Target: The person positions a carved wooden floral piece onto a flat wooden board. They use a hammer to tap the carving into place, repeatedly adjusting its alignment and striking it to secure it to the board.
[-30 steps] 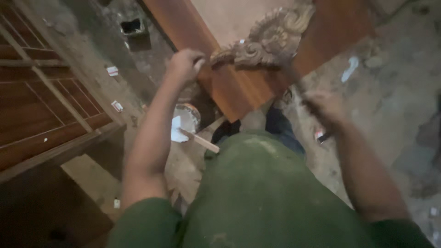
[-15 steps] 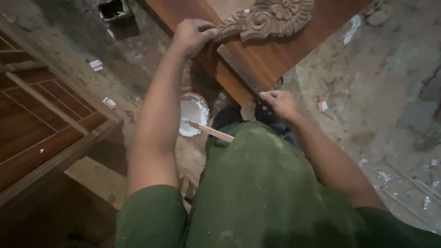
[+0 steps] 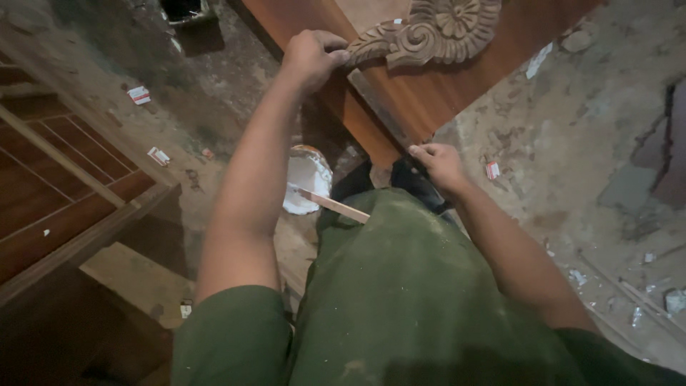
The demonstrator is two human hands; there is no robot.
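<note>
Up top, left hand (image 3: 311,56) curled shut on the tip of the carving (image 3: 429,32). Thumb and fingers pinched on its thin scroll end. Carving lying flat on the board (image 3: 400,100), pale wood with a flower and curls. Board red-brown, shiny, running down from the top edge toward the body. A lighter strip along the board's near side.

Lower down, right hand (image 3: 439,166) at the near corner of the board, touching it. Fingers bent around something dark; too dim to tell what. Grip half closed, cannot tell if truly holding.

Between the arms, a white bowl (image 3: 306,182) on the floor (image 3: 586,143), just beside the left forearm. A flat stick (image 3: 334,206) poking out from the bowl's edge, slanting toward the green shirt (image 3: 414,300). White stuff inside the bowl.

Floor grey, rough and dusty. Small white and red scraps (image 3: 139,94) scattered here and there, some left, one near the right wrist. More pale bits at lower right. On the far left, a wooden frame (image 3: 64,186) with thin bars, dark brown. A dark box shape (image 3: 184,10) at the top edge, well apart from the hands.

Both arms bare, sleeves short and green.
</note>
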